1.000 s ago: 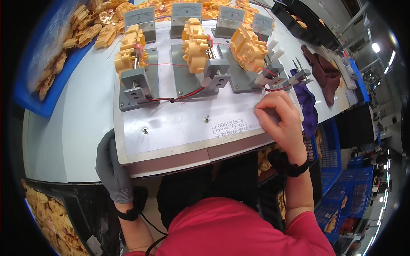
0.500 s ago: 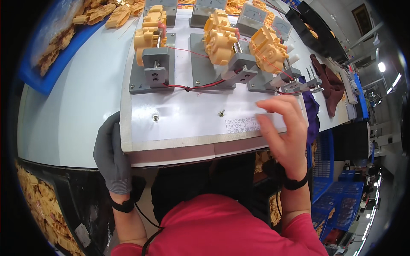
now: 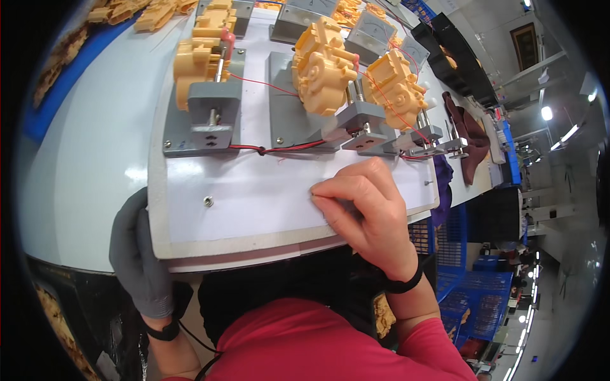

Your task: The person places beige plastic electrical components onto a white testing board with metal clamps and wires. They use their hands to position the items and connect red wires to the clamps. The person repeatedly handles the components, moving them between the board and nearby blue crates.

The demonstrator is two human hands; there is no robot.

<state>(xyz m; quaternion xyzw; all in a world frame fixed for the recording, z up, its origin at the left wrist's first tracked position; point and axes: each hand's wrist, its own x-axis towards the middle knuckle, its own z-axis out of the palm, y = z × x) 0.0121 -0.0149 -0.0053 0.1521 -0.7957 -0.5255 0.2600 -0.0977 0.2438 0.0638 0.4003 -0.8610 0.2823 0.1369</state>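
Observation:
My right hand (image 3: 365, 209), bare, pinches thumb and index finger together over the middle toggle switch of a white board (image 3: 267, 216); the fingertips hide most of that switch. Another toggle switch (image 3: 208, 201) stands upright at the board's left, and a third (image 3: 427, 183) near its right edge. My left hand (image 3: 141, 254), in a grey glove, is curled against the board's left edge, some fingers hidden. Beyond the switches, three yellow plastic gear housings (image 3: 323, 70) sit on grey clamp fixtures (image 3: 215, 108), with red wires running between them.
Grey panel meters (image 3: 375, 32) line the back of the board. Yellow parts (image 3: 162, 14) and a blue tray (image 3: 60, 82) lie at the far left. Dark red cloth (image 3: 467, 140) and purple cloth (image 3: 443, 184) are to the right, above blue crates (image 3: 476, 305).
My right hand has moved left, from open above the board's right part to a pinch at the middle switch. The left hand stays at the board's edge. The whole view has shifted.

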